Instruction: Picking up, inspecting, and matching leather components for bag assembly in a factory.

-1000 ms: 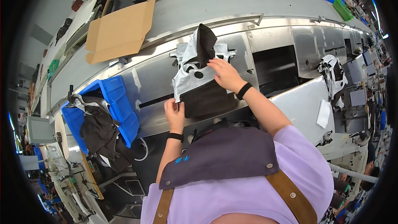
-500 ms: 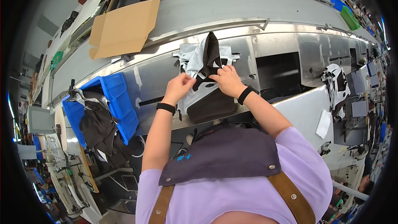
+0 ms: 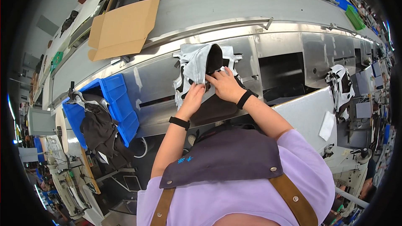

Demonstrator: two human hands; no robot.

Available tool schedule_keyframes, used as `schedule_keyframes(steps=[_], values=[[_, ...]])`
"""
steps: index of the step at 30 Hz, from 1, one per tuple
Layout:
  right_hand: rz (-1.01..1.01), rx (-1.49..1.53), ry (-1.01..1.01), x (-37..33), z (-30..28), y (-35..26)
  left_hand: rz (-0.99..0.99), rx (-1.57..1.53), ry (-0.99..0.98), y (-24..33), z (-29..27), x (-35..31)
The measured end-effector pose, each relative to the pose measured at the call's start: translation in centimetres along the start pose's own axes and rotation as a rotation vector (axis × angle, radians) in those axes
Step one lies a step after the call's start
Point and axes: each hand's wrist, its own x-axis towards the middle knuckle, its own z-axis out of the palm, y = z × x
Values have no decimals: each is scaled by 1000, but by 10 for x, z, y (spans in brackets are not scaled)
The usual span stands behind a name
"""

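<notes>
A sewn, bag-like piece [image 3: 194, 61] of pale grey and dark brown material lies on the metal bench in front of me, with a raised fold that gapes on a dark inside. Straps and tabs stick out around its edges. My left hand [image 3: 193, 99] is closed, pinching the lower edge of that fold between thumb and fingers. Right beside it, my right hand [image 3: 227, 86] bends its fingers round the same edge, the fingertips almost touching the left hand's. The pinched spot is partly covered by my fingers. Below my hands spreads a dark brown panel of the piece.
To the left, a tilted blue crate [image 3: 120, 100] holds dark sewn pieces [image 3: 98, 127]. An open cardboard box [image 3: 123, 29] lies beyond it. Right of my hands the metal bench [image 3: 278, 44] has a dark opening [image 3: 282, 75]. More grey and black pieces [image 3: 341, 86] hang farther right, near a white sheet [image 3: 327, 125].
The raised fold has tipped down toward me and now shows more pale grey. My left hand has moved right and slightly down, close to the right hand, which also came slightly lower.
</notes>
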Motion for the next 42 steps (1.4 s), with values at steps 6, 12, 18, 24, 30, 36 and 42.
schedule_keyframes(steps=[6,12,18,24,30,36,42], values=[[131,-42,-94,-16,-11,19,156,-245,392,0,-18,5],[199,-5,-144,-29,-35,24,90,-365,368,52,-60,26],[402,1,133,-3,-30,27,118,304,869,37,-27,40],[384,-63,261,9,0,32,-152,-121,389,22,-14,36],[514,-41,375,4,-11,61,-37,-567,423,26,-61,48],[883,677,517,-1,-2,82,-228,-599,348,25,-63,53],[811,766,147,5,-8,97,-89,-505,496,20,-64,51]])
